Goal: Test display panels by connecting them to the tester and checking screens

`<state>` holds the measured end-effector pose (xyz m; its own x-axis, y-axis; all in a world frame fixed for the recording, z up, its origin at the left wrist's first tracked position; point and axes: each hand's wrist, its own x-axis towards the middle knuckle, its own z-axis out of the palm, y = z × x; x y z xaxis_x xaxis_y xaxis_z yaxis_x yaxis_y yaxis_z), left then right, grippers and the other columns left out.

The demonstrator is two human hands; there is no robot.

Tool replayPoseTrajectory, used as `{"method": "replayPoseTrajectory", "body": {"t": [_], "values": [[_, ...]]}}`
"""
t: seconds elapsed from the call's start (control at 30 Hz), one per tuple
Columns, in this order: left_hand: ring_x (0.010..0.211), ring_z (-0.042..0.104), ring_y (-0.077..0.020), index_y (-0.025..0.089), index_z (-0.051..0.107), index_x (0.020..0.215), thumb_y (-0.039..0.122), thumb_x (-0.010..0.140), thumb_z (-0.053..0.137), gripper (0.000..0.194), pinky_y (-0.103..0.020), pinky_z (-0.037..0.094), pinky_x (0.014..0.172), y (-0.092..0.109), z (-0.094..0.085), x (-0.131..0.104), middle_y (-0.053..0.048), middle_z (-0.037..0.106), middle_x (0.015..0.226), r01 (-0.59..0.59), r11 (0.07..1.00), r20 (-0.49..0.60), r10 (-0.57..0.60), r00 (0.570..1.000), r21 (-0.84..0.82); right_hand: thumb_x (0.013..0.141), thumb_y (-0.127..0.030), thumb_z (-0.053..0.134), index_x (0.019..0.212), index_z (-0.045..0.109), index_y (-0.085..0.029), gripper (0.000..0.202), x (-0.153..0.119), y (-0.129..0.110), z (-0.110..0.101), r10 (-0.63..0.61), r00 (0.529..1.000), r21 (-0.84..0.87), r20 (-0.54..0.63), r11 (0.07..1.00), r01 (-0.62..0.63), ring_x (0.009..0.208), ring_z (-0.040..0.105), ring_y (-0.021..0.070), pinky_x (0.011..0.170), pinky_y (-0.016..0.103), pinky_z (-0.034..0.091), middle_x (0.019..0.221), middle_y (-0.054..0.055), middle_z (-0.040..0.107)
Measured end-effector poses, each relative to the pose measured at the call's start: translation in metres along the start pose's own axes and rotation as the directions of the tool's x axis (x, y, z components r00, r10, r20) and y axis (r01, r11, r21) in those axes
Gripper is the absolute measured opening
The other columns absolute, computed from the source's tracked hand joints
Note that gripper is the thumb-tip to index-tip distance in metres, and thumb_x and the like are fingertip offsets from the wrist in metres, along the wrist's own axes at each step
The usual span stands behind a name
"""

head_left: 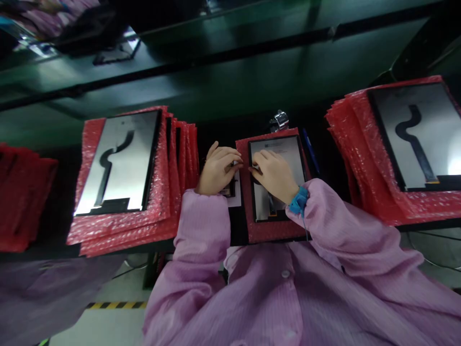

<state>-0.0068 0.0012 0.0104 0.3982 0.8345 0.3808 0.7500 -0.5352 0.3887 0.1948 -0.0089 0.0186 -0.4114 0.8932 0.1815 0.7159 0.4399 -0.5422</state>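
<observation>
My left hand (218,169) is closed, thumb and fingertips pressed together above a small dark item on a white sheet (236,196); anything pinched in it is too small to make out. My right hand (276,175) rests over a display panel (291,146) with a silvery back, its fingers curled into a pinch near the panel's left edge. Whatever those fingers hold is hidden. The panel lies on a red bubble-wrap sleeve (268,234), and part of its dark flex cable (272,206) shows below my hand. A blue wrist strap (298,201) circles my right wrist.
To the left, another panel (122,163) tops a stack of red bubble sleeves (173,178). A similar panel (414,137) lies on sleeves at the right. Beyond the middle panel are a shiny metal object (280,120) and a blue pen (311,151). More red sleeves (25,197) sit far left.
</observation>
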Motion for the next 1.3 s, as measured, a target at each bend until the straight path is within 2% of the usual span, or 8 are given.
{"method": "replayPoseTrajectory", "body": {"t": [0.13,0.23,0.33,0.53,0.8,0.93,1.1,1.3], "values": [[0.097,0.069,-0.0181,0.025,0.069,0.086,0.034,0.096,0.055,0.019,-0.050,0.034,0.119,0.001,0.000,0.000,0.000,0.075,0.094,-0.061,0.998,-0.083,0.061,0.995,0.011,0.099,-0.034,0.050,0.081,0.058,-0.018,0.026,0.005,0.000,0.004,-0.026,0.998,0.170,0.064,0.985,0.015,0.089,0.053,0.0213,0.089,0.037,0.037,0.085,0.006,0.061],[0.099,0.068,-0.0186,0.025,0.069,0.094,0.038,0.096,0.054,0.020,-0.050,0.034,0.119,0.000,0.001,-0.002,0.000,0.074,0.097,-0.050,0.998,-0.098,0.053,0.994,0.033,0.101,-0.031,0.044,0.072,0.051,-0.019,0.032,0.010,0.002,0.006,-0.014,0.994,0.349,0.105,0.937,-0.024,0.078,0.050,0.0163,0.082,0.034,0.037,0.076,0.002,0.056],[0.108,0.064,-0.0220,0.025,0.068,0.105,0.040,0.095,0.053,0.023,-0.056,0.027,0.121,0.000,0.001,-0.004,-0.002,0.073,0.106,-0.066,0.997,-0.059,0.068,0.996,0.034,0.094,-0.028,0.052,0.069,0.047,-0.019,0.027,0.011,0.003,0.005,0.011,0.991,0.460,0.132,0.885,-0.071,0.073,0.046,0.0139,0.073,0.030,0.034,0.072,-0.001,0.052],[0.111,0.060,-0.0218,0.027,0.068,0.102,0.036,0.096,0.050,0.021,-0.060,0.019,0.123,-0.002,-0.001,-0.006,0.000,0.072,0.105,-0.085,0.996,0.029,0.084,0.996,0.036,0.091,-0.028,0.056,0.066,0.046,-0.019,0.028,0.009,0.003,-0.001,-0.005,0.984,0.547,0.180,0.831,-0.096,0.069,0.041,0.0118,0.067,0.029,0.031,0.069,-0.003,0.046],[0.116,0.058,-0.0241,0.022,0.066,0.100,0.037,0.093,0.048,0.024,-0.062,0.018,0.122,0.007,-0.011,-0.006,-0.001,0.069,0.105,-0.146,0.989,0.076,0.147,0.986,-0.015,0.084,-0.016,0.058,0.070,0.051,-0.019,0.015,0.011,0.009,-0.002,-0.035,0.975,0.539,0.221,0.837,-0.092,0.071,0.045,0.0121,0.070,0.029,0.035,0.072,-0.003,0.050],[0.111,0.058,-0.0223,0.020,0.061,0.084,0.034,0.095,0.044,0.025,-0.063,0.016,0.122,0.009,-0.012,-0.006,-0.001,0.067,0.096,-0.081,0.994,0.125,0.089,0.988,-0.069,0.083,-0.017,0.056,0.072,0.052,-0.019,0.013,0.009,0.007,0.002,-0.069,0.978,0.421,0.195,0.907,-0.020,0.077,0.049,0.0146,0.083,0.032,0.039,0.078,-0.001,0.056],[0.106,0.057,-0.0210,0.019,0.060,0.080,0.037,0.094,0.042,0.029,-0.066,0.013,0.122,0.009,-0.010,-0.004,-0.001,0.063,0.089,-0.023,0.999,0.170,0.030,0.985,-0.044,0.084,-0.016,0.054,0.073,0.052,-0.020,0.011,0.008,0.004,0.010,-0.081,0.983,0.325,0.165,0.945,0.023,0.080,0.051,0.0175,0.090,0.036,0.040,0.080,0.001,0.057],[0.102,0.056,-0.0202,0.019,0.059,0.080,0.031,0.094,0.044,0.024,-0.067,0.017,0.121,0.009,-0.008,-0.004,-0.001,0.064,0.088,-0.073,0.997,0.148,0.075,0.986,-0.023,0.086,-0.018,0.055,0.078,0.059,-0.020,0.009,0.007,0.005,0.012,-0.063,0.989,0.314,0.135,0.949,0.017,0.082,0.053,0.0193,0.089,0.037,0.040,0.081,0.002,0.061]]}}
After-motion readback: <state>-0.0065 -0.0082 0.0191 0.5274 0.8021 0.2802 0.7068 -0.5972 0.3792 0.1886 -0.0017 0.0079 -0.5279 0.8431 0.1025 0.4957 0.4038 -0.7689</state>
